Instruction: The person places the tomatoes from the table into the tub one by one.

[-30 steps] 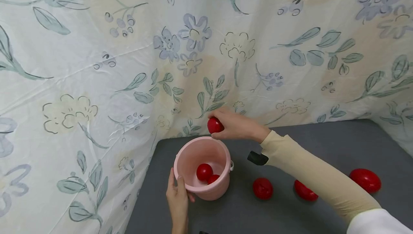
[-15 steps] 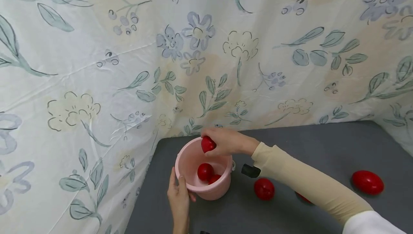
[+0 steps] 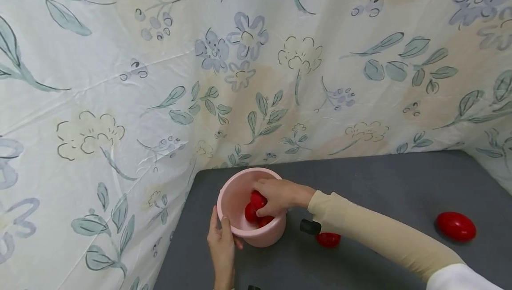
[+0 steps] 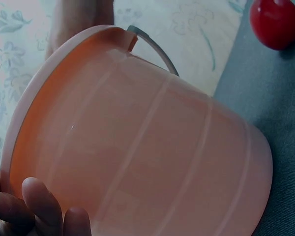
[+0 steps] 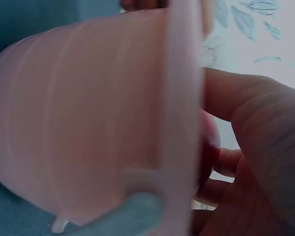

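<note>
A pink bucket [image 3: 260,239] with a handle is tilted on the dark table. My left hand [image 3: 222,241] grips its rim at the near left, thumb over the edge and fingers on the outside. Down inside the bucket, my right hand [image 3: 278,194] holds a glossy red rounded piece [image 3: 258,199], tomato-like. Another red piece [image 3: 250,213] lies right beneath it, and one more [image 3: 265,222] sits partly hidden by the near wall. From the right wrist, the held piece [image 5: 210,147] shows just past the bucket's rim, between thumb and fingers.
One red piece [image 3: 329,239] lies on the table, partly covered by the black wrist camera [image 3: 310,226] and right sleeve. An oval red piece [image 3: 456,226] lies farther right. Floral cloth [image 3: 296,103] hangs behind the dark grey table [image 3: 380,174].
My right hand has moved down from above the rim into the bucket with the red piece. The left hand keeps its grip. The right sleeve now covers one red piece on the table.
</note>
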The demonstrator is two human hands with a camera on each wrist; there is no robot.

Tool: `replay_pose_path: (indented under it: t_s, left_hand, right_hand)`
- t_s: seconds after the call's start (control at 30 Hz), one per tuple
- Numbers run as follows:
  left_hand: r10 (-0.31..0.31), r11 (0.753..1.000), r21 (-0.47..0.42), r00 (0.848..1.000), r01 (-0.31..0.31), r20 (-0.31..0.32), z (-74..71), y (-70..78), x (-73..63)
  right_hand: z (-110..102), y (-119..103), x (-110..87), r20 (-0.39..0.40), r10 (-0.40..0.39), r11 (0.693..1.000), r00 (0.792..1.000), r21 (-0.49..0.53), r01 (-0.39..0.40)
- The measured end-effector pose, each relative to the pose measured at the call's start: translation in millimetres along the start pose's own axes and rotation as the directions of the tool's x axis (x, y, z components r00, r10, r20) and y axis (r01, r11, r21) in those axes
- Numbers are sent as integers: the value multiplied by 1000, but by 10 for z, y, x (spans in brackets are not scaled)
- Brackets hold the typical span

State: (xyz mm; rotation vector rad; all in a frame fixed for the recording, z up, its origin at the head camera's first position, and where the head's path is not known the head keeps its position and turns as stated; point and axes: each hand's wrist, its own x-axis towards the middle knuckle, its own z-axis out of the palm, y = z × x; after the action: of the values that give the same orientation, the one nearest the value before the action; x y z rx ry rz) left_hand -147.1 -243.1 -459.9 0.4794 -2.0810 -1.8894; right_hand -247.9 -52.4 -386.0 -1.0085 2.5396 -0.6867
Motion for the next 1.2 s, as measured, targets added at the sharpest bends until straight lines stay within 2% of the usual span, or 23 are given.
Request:
replay_pose_path:
  t_s: [0.2, 0.4, 0.63, 0.87, 1.03, 1.2]
  left_hand:
    - [5, 1000, 3, 1000, -5, -4, 8, 0, -4]
    - [9, 1000, 6, 1000, -9, -7, 46, 1, -9]
    - [-1, 1000, -7, 1000, 1, -27, 63, 2, -11]
    - [-4, 1000, -6, 1000, 4, -29, 68, -3, -7]
    - [-4, 1000, -17, 999, 4, -35, 71, -9, -3]
    - [-4, 1000, 0, 999, 4, -33, 63, -4, -3]
  right_hand:
    - [64, 23, 31, 11, -11, 999, 1000, -45, 11]
    - [118, 48, 40, 24, 0, 990, 1000, -138, 4]
    - [115, 24, 82, 86, 33, 978, 996, -207, -15]
    - [83, -32, 149, 197, 116, 956, 973, -286, -56]
    - [83, -55, 176, 258, 166, 958, 952, -271, -93]
    - [93, -65, 202, 289, 176, 959, 941, -266, -98]
